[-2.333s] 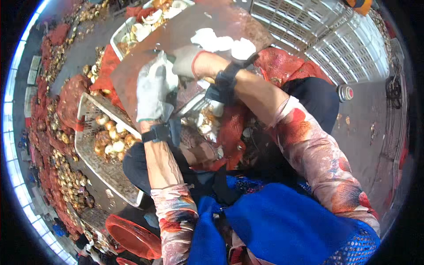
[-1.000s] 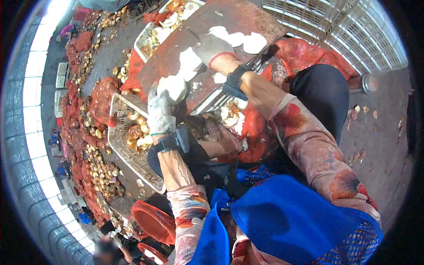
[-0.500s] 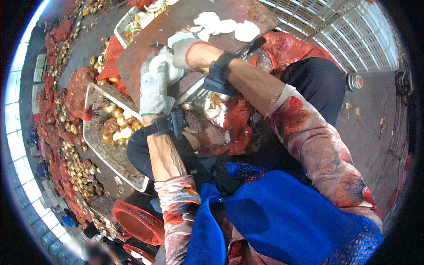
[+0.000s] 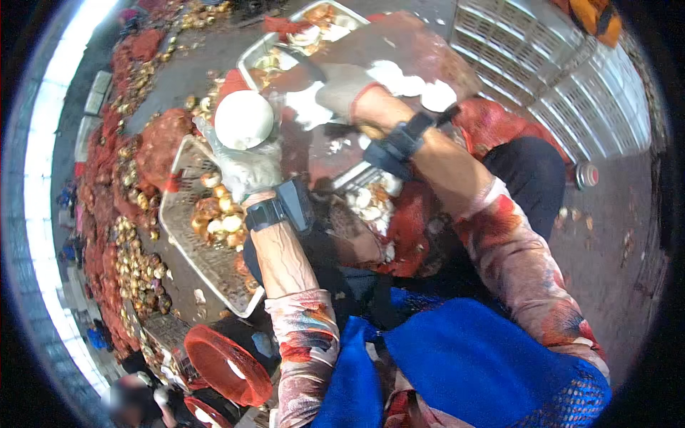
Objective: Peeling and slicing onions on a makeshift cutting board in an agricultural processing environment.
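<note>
Leftmost, a metal mesh tray (image 4: pixel 187 235) holds brownish shellfish. Just right of it, the gloved left hand (image 4: pixel 246 160) cups a round white shell (image 4: pixel 244 119), fingers closed under it. Further right, the gloved right hand (image 4: pixel 341 87) rests on a reddish board (image 4: pixel 414 50) beside white shell pieces (image 4: pixel 412 84); whether it grips anything, I cannot tell

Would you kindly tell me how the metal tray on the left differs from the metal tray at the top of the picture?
The left tray is a perforated mesh one holding brown and pale shellfish, and it lies fully in view beside the gloved left hand. The top tray has solid walls, holds opened pale shells, and is partly hidden behind the reddish board. Both are rectangular, metal and hold shellfish.
</note>
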